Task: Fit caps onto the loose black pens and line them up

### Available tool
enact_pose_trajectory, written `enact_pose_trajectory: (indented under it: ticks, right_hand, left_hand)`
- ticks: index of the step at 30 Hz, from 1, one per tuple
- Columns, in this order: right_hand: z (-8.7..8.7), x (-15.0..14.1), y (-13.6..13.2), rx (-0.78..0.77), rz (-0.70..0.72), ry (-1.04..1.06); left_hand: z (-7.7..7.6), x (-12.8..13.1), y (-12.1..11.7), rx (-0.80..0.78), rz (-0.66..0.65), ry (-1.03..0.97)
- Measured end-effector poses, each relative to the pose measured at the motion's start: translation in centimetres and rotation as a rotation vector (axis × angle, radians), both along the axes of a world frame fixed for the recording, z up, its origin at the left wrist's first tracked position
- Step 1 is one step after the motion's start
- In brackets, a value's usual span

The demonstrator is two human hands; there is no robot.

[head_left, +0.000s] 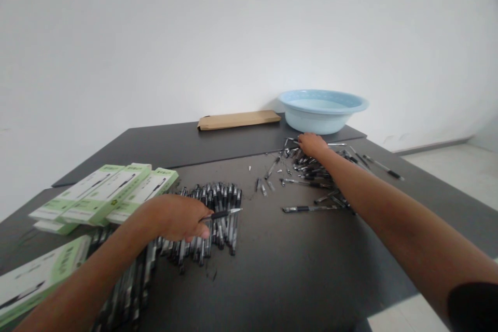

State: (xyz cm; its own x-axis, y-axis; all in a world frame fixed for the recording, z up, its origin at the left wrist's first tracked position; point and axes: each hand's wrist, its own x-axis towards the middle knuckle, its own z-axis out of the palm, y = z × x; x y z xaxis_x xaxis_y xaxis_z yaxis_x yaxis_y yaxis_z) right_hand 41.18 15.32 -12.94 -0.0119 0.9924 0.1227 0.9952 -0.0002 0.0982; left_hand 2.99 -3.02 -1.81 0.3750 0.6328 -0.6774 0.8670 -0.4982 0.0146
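My left hand point(184, 216) is closed on a gel pen point(221, 214), whose bare metal tip points right. Beneath it lies a row of capped pens point(225, 233), packed side by side. Farther off, my right hand point(311, 143) reaches into a loose heap of pens and parts point(315, 171). Its fingers are bent down at the heap's far edge, and whatever they touch is hidden. A single pen point(309, 208) lies in front of the heap, and small loose caps point(262, 187) are scattered to its left.
Green and white pen boxes point(116, 187) are stacked at the left, with another box point(42, 275) nearer. More pens point(128, 285) lie under my left forearm. A light blue basin point(321, 119) and a flat brown cardboard piece point(239, 120) stand at the back by the wall.
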Motion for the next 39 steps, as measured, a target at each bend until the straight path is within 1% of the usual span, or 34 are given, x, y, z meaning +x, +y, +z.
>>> enact_pose_trajectory:
  ticks: [4, 8, 13, 17, 20, 23, 24, 25, 27, 29, 31, 33, 36, 39]
  right_hand:
    - [0.6, -0.4, 0.4, -0.016, -0.001, 0.018]
    - [1.2, -0.5, 0.1, -0.006, -0.021, 0.041]
    - [2.1, -0.7, -1.3, 0.037, -0.042, 0.075]
    - [3.1, -1.8, -3.2, 0.082, -0.001, 0.121]
    - [4.0, -3.4, -5.6, 0.105, 0.081, 0.161]
    - [4.7, -5.6, -9.4, 0.082, 0.211, 0.196]
    - [4.8, -6.4, -10.9, 0.056, 0.276, 0.206]
    - [4.8, -7.2, -12.4, 0.010, 0.400, 0.211]
    - [4.7, -8.7, -15.3, -0.100, 0.609, 0.156]
    - [4.1, -10.1, -17.6, -0.155, 0.728, 0.054]
    - [3.4, -11.2, -19.3, -0.181, 0.781, -0.031]
    - [2.9, -12.0, -20.2, -0.184, 0.786, -0.063]
    - [2.5, -12.6, -20.7, -0.144, 0.762, -0.060]
    - [2.4, -12.9, -20.7, -0.118, 0.771, -0.042]
  left_hand:
    - [0.2, 0.0, -0.2, 0.014, -0.002, 0.010]
    - [0.6, -0.1, -0.3, 0.023, -0.006, -0.011]
    - [0.7, -0.2, -0.4, 0.002, 0.000, -0.014]
    - [0.6, 0.0, -0.5, 0.010, -0.013, -0.019]
    - [0.4, 0.1, -0.5, -0.008, -0.029, -0.028]
    - [0.1, 0.2, -0.4, -0.002, -0.017, -0.014]
    - [0.0, 0.2, -0.4, 0.000, -0.014, -0.008]
    - [0.0, 0.3, -0.3, -0.001, -0.016, -0.004]
    - [-0.1, 0.4, -0.3, -0.008, -0.028, -0.010]
    - [0.0, 0.4, -0.3, -0.017, -0.034, -0.016]
    - [0.0, 0.4, -0.3, -0.027, -0.026, -0.015]
    - [0.1, 0.4, -0.4, -0.034, -0.023, -0.014]
    - [0.2, 0.5, -0.5, -0.019, -0.023, -0.011]
    - [0.2, 0.6, -0.6, -0.007, -0.020, -0.007]
